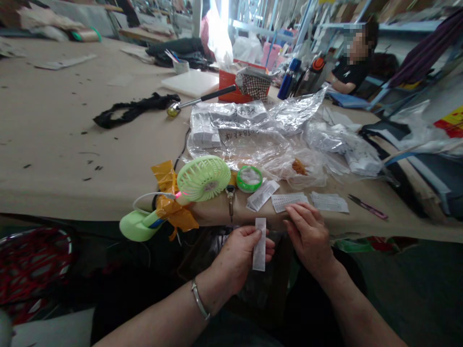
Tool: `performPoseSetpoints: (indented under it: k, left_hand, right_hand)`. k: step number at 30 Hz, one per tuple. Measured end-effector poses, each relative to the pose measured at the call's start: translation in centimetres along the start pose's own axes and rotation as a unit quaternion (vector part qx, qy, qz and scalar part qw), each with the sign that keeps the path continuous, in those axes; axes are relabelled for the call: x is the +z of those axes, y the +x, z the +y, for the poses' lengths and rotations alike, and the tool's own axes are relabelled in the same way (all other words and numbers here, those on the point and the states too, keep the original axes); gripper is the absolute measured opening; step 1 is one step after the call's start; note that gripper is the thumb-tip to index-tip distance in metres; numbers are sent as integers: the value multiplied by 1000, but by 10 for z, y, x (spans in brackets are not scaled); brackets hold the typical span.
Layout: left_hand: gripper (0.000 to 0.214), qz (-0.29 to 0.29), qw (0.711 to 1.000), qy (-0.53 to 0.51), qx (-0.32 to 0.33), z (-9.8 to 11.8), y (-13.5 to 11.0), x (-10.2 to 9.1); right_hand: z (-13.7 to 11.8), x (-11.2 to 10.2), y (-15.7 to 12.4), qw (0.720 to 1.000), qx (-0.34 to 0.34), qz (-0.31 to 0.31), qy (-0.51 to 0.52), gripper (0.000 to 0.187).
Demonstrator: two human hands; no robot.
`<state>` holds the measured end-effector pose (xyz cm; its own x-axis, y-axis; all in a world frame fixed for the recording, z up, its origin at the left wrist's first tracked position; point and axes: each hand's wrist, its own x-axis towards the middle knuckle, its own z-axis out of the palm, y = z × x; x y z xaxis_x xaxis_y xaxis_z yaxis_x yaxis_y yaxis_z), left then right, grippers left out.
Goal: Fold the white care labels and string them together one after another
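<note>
My left hand (242, 250) pinches a narrow white printed label (259, 250) between thumb and fingers, just off the table's front edge. My right hand (311, 236) reaches over that edge with fingers stretched out and thumb apart. Its fingertips lie at the lower edge of a group of white labels (287, 200); whether they press on it I cannot tell. More labels lie on both sides, a fanned pile (263, 193) to the left and another group (330, 202) to the right. A green-rimmed round tub (249, 178) with white filling stands behind the left pile.
A green fan (204, 178) is taped to the table edge (108, 209) on the left. Small scissors (368, 206) lie at right. Behind are clear plastic bags of labels (249, 132), a back scratcher-like rod (206, 99) and bottles (289, 79). Another person (352, 67) sits far right.
</note>
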<state>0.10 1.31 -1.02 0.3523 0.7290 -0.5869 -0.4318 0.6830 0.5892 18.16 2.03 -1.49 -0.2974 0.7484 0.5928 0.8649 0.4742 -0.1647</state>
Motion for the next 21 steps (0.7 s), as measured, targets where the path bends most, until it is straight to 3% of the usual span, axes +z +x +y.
performPoseSetpoints:
  k: [4, 8, 14, 18, 21]
  left_hand:
    - [13, 5, 1000, 29, -1, -4, 0, 1]
    - [11, 4, 999, 39, -9, -5, 0, 3]
    - [11, 2, 999, 46, -17, -2, -2, 5]
    - [14, -27, 998, 21, -49, 0, -3, 6]
    - [16, -68, 995, -10, -67, 3, -4, 5]
  right_hand:
    - [15, 7, 1, 999, -2, -8, -51, 25]
    - [17, 11, -4, 999, -16, 42, -20, 16]
    - [20, 14, -5, 997, 12, 66, 43, 14]
    - [15, 8, -4, 990, 25, 97, 96, 15]
    - [3, -1, -7, 987, -27, 67, 144, 15]
